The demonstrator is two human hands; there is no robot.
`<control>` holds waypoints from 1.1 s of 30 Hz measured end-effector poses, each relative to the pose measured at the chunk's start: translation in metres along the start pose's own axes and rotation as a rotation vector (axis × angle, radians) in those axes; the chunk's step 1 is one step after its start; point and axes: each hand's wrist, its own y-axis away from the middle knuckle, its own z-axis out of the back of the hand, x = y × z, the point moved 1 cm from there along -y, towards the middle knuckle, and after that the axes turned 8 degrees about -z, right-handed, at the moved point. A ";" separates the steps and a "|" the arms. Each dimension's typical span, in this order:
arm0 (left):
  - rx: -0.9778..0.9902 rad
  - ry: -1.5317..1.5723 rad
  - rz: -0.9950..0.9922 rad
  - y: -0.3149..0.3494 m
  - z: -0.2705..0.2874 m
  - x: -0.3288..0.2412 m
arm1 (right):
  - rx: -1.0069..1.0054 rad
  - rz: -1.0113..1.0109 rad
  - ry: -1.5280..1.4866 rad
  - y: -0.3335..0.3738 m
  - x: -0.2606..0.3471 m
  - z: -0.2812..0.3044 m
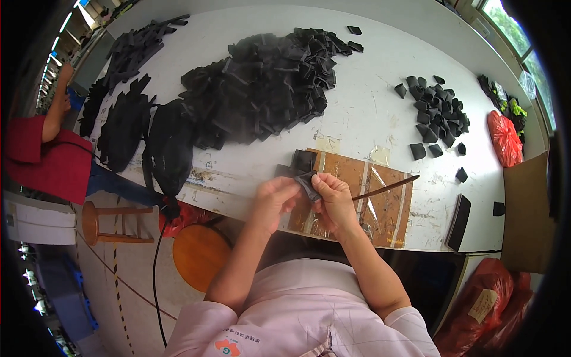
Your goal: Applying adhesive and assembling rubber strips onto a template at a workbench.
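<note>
White table [369,113], large heap of black fabric pieces [256,83], smaller cluster [440,110] at right, taped brown board [392,221] at near edge

There's the open lane: bare white tabletop [372,98] running between the big black heap [256,89] and the small pile [440,110] over on the right, roomy enough for a hand. But look straight beyond the left hand [275,199] and right hand [334,196]: dark pieces [304,160] lie close in, the heap behind them! Off to the right, a thin dark strip [392,186] juts across the brown board [383,214]; past that, free surface up to a flat black slab [458,223], then the cardboard box [524,208] walls things off.
</note>
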 end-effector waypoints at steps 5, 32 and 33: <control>-0.022 -0.240 -0.226 0.005 -0.009 -0.002 | -0.361 0.463 0.924 0.015 0.008 -0.004; 0.130 -0.389 -0.711 0.048 -0.097 -0.018 | 0.222 -0.069 -0.385 0.093 0.058 0.015; 0.165 -0.264 -0.658 0.049 -0.105 -0.022 | 0.223 0.009 -0.308 0.101 0.065 0.010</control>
